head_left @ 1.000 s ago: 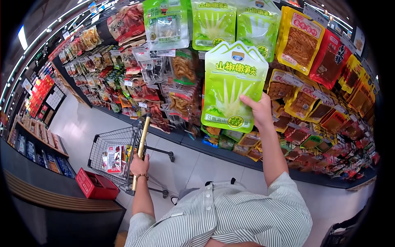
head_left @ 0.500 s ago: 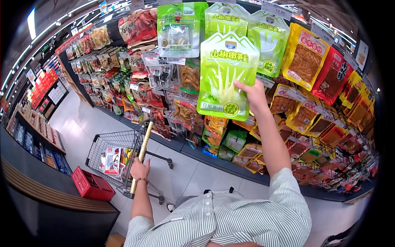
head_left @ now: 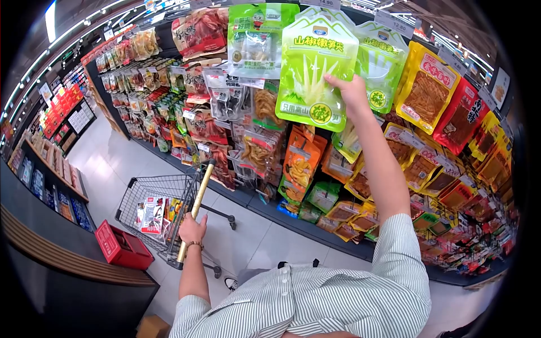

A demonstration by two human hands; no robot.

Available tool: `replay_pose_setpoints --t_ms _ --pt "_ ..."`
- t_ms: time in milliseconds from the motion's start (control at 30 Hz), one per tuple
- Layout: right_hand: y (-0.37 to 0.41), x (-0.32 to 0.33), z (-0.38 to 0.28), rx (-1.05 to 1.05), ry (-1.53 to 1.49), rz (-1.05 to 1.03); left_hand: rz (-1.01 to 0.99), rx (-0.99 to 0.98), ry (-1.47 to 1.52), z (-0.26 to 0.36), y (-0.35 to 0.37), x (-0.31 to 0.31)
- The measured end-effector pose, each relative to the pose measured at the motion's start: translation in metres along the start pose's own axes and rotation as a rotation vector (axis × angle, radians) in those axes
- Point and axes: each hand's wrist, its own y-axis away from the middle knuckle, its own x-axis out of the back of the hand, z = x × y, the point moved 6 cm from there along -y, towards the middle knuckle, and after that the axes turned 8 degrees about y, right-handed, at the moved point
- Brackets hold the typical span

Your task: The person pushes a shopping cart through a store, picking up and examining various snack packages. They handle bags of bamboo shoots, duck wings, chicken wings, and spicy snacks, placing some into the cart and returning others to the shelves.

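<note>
My right hand (head_left: 350,93) is closed on the right edge of a green packet of bamboo shoots (head_left: 315,62), thumb on its front. The packet is held up before the rack, overlapping others of its kind; a similar green packet (head_left: 380,65) hangs just to its right. Low at the left, my left hand (head_left: 193,230) is wrapped round the pale yellow handle (head_left: 198,194) of a shopping cart (head_left: 127,200). Several snack packets (head_left: 152,214) lie in the cart's wire basket.
Hanging snack packs fill the rack, including a yellow bag (head_left: 426,84) and a red bag (head_left: 459,110) on the right. A red box (head_left: 118,248) stands beside the cart, near a dark counter (head_left: 67,270). Tiled floor (head_left: 256,236) runs between counter and rack.
My right hand has raised the bamboo shoot packet towards the top row of the rack. My left hand stays on the cart handle, and the view has shifted slightly.
</note>
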Motion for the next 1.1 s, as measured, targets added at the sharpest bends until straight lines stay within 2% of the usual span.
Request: replay_pose_setpoints --t_ms 233,667,1000,1100 --pt "-0.029 -0.001 -0.011 0.008 0.054 0.020 -0.031 0.018 -0.021 -0.001 -0.001 -0.002" --pt "-0.054 -0.009 -0.020 0.013 0.001 0.037 0.025 -0.013 -0.020 0.004 0.000 0.006" --pt "-0.070 -0.007 -0.003 -0.035 -0.096 0.014 0.014 0.002 -0.038 0.002 -0.004 0.001" --pt "-0.082 -0.004 0.002 -0.037 -0.027 0.047 -0.010 0.014 -0.017 0.002 -0.005 0.001"
